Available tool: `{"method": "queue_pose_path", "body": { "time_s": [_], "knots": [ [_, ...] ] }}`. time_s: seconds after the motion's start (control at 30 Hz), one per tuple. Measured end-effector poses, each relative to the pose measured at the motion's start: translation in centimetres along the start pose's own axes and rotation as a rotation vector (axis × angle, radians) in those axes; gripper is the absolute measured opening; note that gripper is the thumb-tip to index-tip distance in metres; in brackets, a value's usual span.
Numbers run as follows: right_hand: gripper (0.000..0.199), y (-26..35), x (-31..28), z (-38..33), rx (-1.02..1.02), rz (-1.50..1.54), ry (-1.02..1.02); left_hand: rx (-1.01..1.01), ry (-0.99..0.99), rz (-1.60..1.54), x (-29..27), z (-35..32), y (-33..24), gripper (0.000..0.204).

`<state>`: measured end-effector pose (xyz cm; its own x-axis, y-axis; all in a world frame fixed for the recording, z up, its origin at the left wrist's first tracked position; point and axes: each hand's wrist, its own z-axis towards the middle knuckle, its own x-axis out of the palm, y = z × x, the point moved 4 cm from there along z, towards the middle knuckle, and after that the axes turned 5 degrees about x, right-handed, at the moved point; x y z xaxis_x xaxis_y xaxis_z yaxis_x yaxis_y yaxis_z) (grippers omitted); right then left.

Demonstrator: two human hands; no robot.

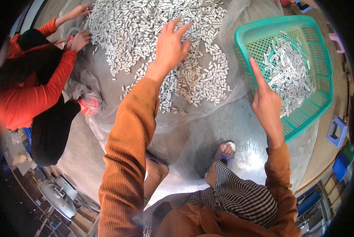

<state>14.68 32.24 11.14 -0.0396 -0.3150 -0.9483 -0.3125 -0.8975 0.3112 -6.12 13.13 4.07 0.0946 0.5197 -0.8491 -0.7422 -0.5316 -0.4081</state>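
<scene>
Small grey, short rod-shaped pieces [141, 31] lie in a wide heap on a sheet of thin mesh netting [240, 75]. My left hand [170, 47] is over the heap, open, its fingers spread. Whether its fingertips touch the pieces I cannot tell. To the right, a green plastic basket [303, 128] with perforated sides is tilted, and longer, whitish rod-like pieces [287, 73] are piled in it. My right hand [267, 103] grips the basket's near left edge, one digit stretched along the rim and the other fingers partly hidden.
At the left, a co-worker in red sleeves [38, 100] crouches with both hands [80, 40] at the heap's edge. My feet [224, 152] stand on the grey surface just below the netting. Small plastic stools [337, 131] stand at the far right.
</scene>
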Motion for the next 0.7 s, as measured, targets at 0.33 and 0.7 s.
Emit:
{"method": "queue_pose_path", "body": {
  "time_s": [0.33,0.7],
  "knots": [
    [0.084,-4.8,1.6,-1.8,0.017,0.058,0.044,0.118,0.074,0.355,6.7,15.6,-0.5,0.036],
    [0.082,-5.0,1.7,-1.9,0.051,0.044,0.041,0.262,0.204,0.306,8.3,5.5,0.0,0.031]
  ]
}}
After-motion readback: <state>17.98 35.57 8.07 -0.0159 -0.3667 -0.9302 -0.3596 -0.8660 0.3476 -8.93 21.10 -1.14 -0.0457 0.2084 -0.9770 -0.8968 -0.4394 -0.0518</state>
